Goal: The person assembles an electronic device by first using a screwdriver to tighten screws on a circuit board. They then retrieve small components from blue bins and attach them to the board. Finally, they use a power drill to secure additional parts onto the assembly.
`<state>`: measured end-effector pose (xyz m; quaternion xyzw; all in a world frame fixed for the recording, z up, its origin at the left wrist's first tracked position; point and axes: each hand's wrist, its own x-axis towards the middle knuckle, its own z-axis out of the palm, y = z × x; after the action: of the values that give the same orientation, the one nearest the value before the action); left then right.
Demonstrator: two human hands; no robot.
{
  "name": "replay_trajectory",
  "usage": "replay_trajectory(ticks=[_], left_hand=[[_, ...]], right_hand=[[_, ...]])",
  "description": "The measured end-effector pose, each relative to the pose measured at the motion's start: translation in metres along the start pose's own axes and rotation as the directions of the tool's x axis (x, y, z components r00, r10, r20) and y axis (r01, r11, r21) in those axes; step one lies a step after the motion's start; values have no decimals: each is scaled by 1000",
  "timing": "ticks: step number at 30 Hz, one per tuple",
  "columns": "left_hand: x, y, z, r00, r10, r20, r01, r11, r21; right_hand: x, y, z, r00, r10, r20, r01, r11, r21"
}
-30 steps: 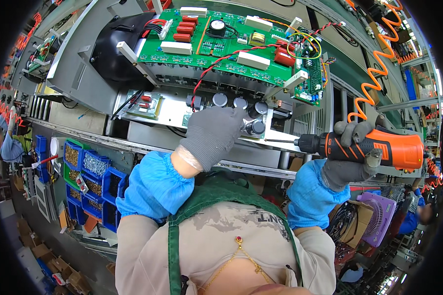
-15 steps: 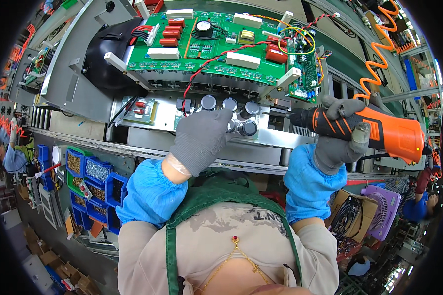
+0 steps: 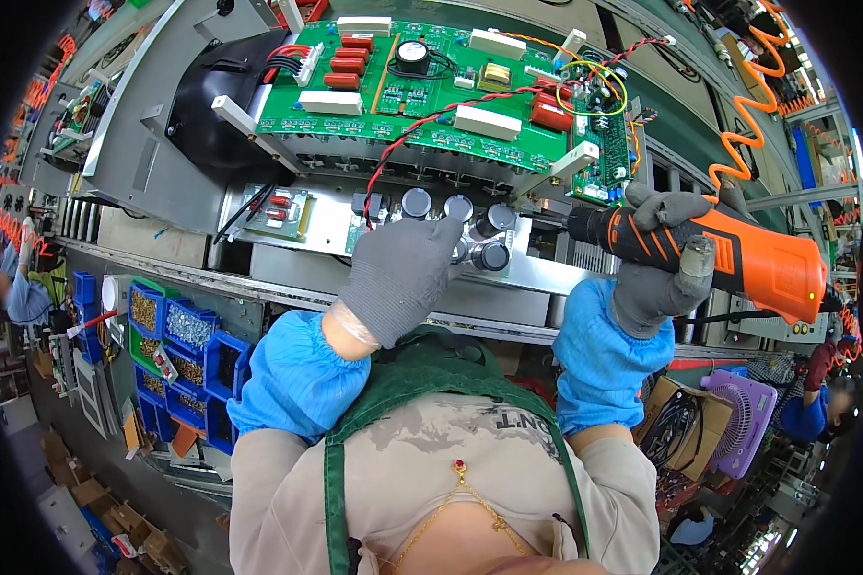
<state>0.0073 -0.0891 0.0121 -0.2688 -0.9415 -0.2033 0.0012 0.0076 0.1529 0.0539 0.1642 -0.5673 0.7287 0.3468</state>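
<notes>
The left hand (image 3: pixel 405 273), in a grey glove, lay flat with its fingers spread over the small board (image 3: pixel 451 225) at the front of the metal chassis (image 3: pixel 547 273), pressing beside a cluster of round black capacitors (image 3: pixel 490 254) and clamped on nothing. The right hand (image 3: pixel 664 259), also gloved, was clamped around the orange and black electric screwdriver (image 3: pixel 738 254), whose dark nose pointed left toward the right edge of that board, close to the capacitors; the bit tip itself was too small to make out, so whether it sat in a screw could not be told. The large green circuit board (image 3: pixel 451 86) already stood propped above the chassis on white supports, with red and black wires (image 3: pixel 431 120) running down from it to the lower board, so the wiring looked in place. Judging from this, the work was partway along: the parts were seated, and fastening the lower board appeared to be the step in hand, with any further screws left. Blue parts bins (image 3: pixel 187 335) hung below the desk (image 3: pixel 259 283) at the left.
</notes>
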Motion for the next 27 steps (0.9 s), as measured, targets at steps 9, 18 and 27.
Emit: replay_trajectory(ticks=[9,18,27], left_hand=[[0,0,0,1000,7,-19,-7,1000,-6],[1,4,1,1000,-1,-6,1,1000,9],[1,2,5,1000,3,-15,-3,1000,23]], right_hand=[[-1,-2,4,1000,-3,-17,2,997,-74],[0,-1,4,1000,-5,-20,3,997,-79],[2,5,10,998,-67,-4,67,995,77]])
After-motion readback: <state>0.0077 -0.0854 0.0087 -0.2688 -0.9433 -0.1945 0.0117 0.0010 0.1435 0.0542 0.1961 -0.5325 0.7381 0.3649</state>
